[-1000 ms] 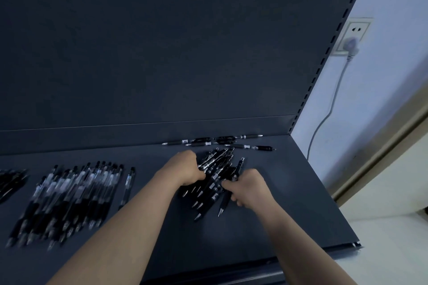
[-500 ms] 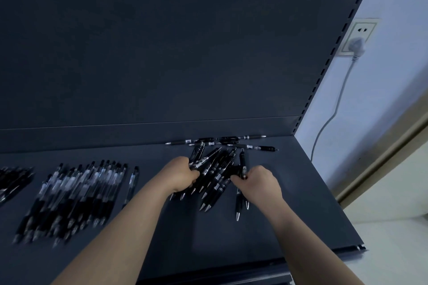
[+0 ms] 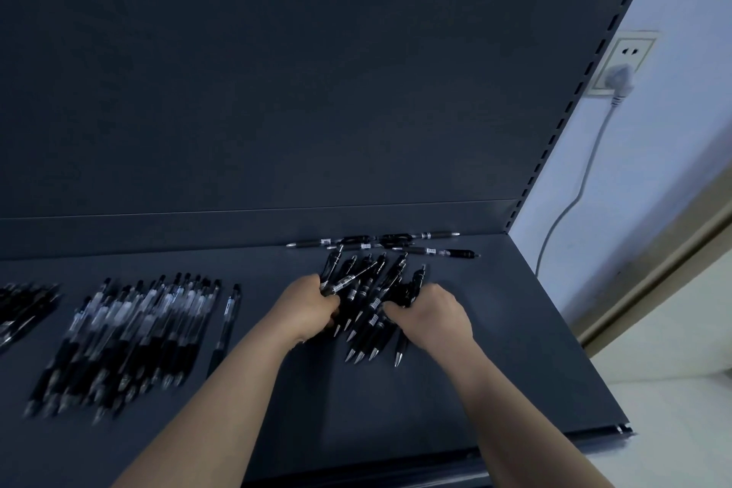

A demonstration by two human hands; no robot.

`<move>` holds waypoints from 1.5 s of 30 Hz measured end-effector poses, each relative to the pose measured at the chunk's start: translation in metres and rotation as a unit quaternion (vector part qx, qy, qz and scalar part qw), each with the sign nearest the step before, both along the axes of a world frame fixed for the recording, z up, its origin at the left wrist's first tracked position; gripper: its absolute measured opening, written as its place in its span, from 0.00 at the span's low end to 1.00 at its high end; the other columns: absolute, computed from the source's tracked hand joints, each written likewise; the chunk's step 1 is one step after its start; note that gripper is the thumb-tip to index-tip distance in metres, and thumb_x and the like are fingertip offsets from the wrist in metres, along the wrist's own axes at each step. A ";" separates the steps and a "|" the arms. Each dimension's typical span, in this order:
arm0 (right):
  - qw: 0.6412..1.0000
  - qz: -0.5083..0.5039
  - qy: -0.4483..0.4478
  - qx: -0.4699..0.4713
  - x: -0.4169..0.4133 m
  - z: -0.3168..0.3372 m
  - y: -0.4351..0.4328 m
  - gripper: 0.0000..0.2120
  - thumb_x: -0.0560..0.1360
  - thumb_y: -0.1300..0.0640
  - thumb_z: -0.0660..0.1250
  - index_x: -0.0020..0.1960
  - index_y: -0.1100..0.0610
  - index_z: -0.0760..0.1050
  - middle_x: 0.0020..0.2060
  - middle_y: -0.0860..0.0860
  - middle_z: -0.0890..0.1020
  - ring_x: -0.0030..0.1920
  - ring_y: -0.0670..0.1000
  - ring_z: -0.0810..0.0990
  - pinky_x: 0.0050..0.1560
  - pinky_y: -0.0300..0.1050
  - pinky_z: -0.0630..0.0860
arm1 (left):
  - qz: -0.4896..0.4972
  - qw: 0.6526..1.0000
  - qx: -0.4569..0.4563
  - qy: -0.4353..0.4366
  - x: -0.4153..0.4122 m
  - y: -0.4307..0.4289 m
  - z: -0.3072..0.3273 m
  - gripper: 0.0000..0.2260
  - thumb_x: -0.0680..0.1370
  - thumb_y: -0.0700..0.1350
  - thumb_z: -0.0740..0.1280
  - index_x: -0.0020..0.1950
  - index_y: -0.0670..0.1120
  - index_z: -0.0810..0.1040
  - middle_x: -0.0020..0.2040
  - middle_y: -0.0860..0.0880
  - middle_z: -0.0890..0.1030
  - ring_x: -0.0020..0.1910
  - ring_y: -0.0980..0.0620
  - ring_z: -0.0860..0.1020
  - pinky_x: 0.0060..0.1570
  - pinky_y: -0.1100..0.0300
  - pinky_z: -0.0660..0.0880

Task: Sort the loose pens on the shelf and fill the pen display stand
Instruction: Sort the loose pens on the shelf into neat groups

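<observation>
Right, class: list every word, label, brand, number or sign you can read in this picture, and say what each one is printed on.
No text can be read.
White barcode-style stickers on the pens at the back of the shelf: too small to read.
Stickers on the pile of pens between the left hand and right hand: too small.
Row of pens to the left: blurred.
Wall socket: no lettering shows.
</observation>
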State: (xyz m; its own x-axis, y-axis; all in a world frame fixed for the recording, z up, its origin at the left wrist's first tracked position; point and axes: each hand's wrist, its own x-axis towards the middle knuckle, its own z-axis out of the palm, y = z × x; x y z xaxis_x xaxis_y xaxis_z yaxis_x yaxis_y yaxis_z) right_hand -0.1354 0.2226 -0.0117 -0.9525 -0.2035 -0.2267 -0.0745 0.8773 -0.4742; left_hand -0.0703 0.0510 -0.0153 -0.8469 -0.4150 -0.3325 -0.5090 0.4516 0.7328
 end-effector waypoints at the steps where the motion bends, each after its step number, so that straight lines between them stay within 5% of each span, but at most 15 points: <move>1: 1.000 0.000 -0.007 0.005 0.000 0.001 -0.002 0.21 0.70 0.43 0.68 0.30 0.56 0.64 0.26 0.48 0.71 0.27 0.50 0.70 0.27 0.39 0.65 | -0.008 1.000 -0.013 -0.009 0.001 0.001 0.000 0.07 0.79 0.46 0.62 0.49 0.42 0.72 0.45 0.46 0.80 0.39 0.50 0.78 0.41 0.55 0.76; 5: 0.999 0.006 -0.029 0.021 0.000 0.008 -0.008 0.17 0.69 0.49 0.68 0.30 0.55 0.65 0.26 0.47 0.71 0.26 0.48 0.69 0.27 0.38 0.65 | -0.025 0.999 -0.037 -0.016 0.004 0.006 0.002 0.09 0.81 0.50 0.59 0.46 0.45 0.69 0.42 0.48 0.73 0.38 0.53 0.71 0.35 0.60 0.67; 9: 0.999 0.002 -0.029 0.015 0.000 0.009 -0.004 0.18 0.72 0.51 0.66 0.29 0.56 0.62 0.24 0.48 0.69 0.24 0.49 0.66 0.25 0.38 0.62 | -0.008 1.000 0.012 0.000 0.012 -0.001 0.001 0.10 0.81 0.51 0.58 0.47 0.45 0.68 0.43 0.48 0.75 0.39 0.52 0.72 0.41 0.57 0.71; 18: 0.985 0.043 -0.056 -0.160 -0.001 0.017 -0.008 0.16 0.78 0.58 0.58 0.33 0.55 0.58 0.26 0.48 0.65 0.26 0.48 0.60 0.25 0.41 0.58 | 0.078 0.990 0.073 0.094 0.041 -0.005 0.014 0.11 0.82 0.50 0.58 0.48 0.43 0.70 0.38 0.50 0.75 0.35 0.53 0.73 0.34 0.62 0.69; 25: 0.954 0.108 -0.123 -0.251 0.027 0.031 -0.064 0.18 0.77 0.59 0.59 0.33 0.52 0.55 0.23 0.47 0.58 0.25 0.48 0.55 0.26 0.43 0.54 | 0.136 0.980 0.060 0.136 0.075 -0.036 0.024 0.10 0.82 0.49 0.58 0.45 0.44 0.68 0.37 0.47 0.72 0.35 0.51 0.70 0.36 0.56 0.69; 37: 0.938 0.217 -0.156 -0.221 0.124 0.050 -0.234 0.17 0.80 0.56 0.57 0.35 0.53 0.56 0.22 0.46 0.60 0.20 0.46 0.56 0.23 0.38 0.54 | 0.212 0.967 -0.050 0.130 0.184 -0.173 0.040 0.09 0.81 0.48 0.59 0.46 0.43 0.67 0.34 0.48 0.71 0.30 0.51 0.69 0.31 0.57 0.66; 45: 0.939 0.232 -0.176 -0.183 0.194 0.045 -0.352 0.18 0.80 0.56 0.57 0.34 0.54 0.58 0.24 0.48 0.61 0.22 0.47 0.58 0.26 0.42 0.57 | 0.266 0.935 -0.230 0.051 0.257 -0.278 0.038 0.08 0.81 0.45 0.59 0.45 0.43 0.64 0.38 0.46 0.74 0.33 0.50 0.70 0.30 0.57 0.61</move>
State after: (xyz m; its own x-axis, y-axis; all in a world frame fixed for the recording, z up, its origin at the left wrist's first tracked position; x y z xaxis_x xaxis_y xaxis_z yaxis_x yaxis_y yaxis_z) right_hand 0.0586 -0.1290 0.0335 -0.6205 -0.7038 -0.3459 -0.1906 0.5632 -0.8040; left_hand 0.1867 -0.2274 0.0226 -0.4970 -0.8659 0.0558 -0.6894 0.4331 0.5807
